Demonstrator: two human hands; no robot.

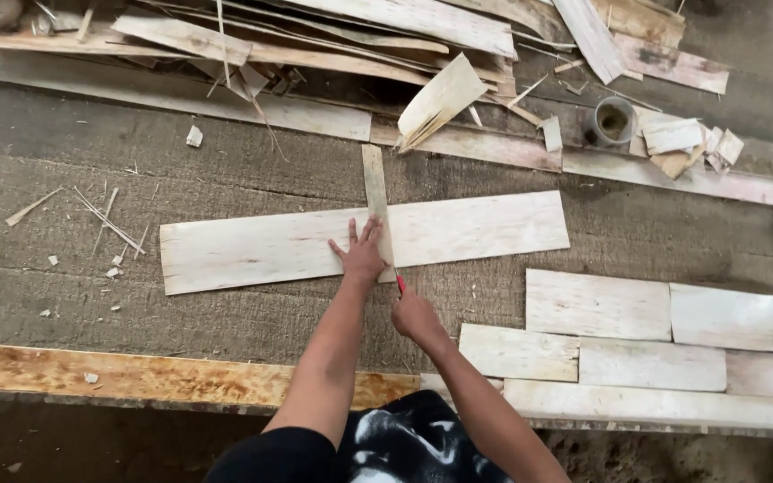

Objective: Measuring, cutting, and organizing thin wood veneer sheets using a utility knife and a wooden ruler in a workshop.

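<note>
Your left hand (pixel 362 255) lies flat, fingers spread and released, pressing a narrow wooden guide strip (pixel 376 201) down across a long veneer sheet (pixel 261 250). The sheet lies lengthwise on the rough grey workbench (pixel 73 170), and the strip crosses it square, near its middle. Your right hand (pixel 415 313) is clenched around a red-handled cutter (pixel 401 284), whose tip sits at the sheet's near edge, just beside the strip's right side. The blade itself is too small to make out.

Step in hand, as judged: a cross-cut of the sheet along the guide strip, at or near the close of the stroke on your side. I cannot tell whether the sheet is fully parted under the strip.

The next move calls for steady downward pressure from the flat hand so the strip does not shift, and for your fingertips to stay left of the cutting line.

Cut veneer pieces (pixel 597 304) lie in rows to the right, near the cutter hand. Offcuts and splinters (pixel 440 98) are heaped along the far side, with a small round tin (pixel 613 121) among them.
</note>
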